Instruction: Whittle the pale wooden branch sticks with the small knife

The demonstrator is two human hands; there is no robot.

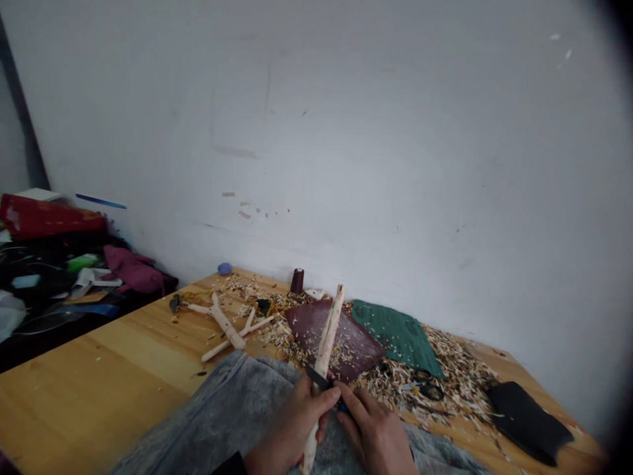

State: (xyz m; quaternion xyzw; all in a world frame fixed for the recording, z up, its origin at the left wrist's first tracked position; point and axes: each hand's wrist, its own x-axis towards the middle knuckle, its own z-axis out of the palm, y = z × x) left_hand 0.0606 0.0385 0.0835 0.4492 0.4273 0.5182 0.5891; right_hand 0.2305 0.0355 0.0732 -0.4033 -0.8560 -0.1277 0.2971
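Note:
My left hand (pixel 291 425) is wrapped round a pale peeled stick (pixel 327 336) that points up and away over the table. My right hand (pixel 373 429) is closed on a dark knife (pixel 319 379), whose blade lies against the stick just above my left thumb. Both hands rest over a grey cloth (pixel 227 409) at the near edge.
A wooden table (pixel 99 382) carries wood shavings (pixel 445 369), a maroon sheet (pixel 346 343), a green sheet (pixel 395 333), forked peeled sticks (pixel 225 326), scissors (pixel 428 386) and a black pouch (pixel 529 419). A white wall stands behind. Clutter is piled at the left.

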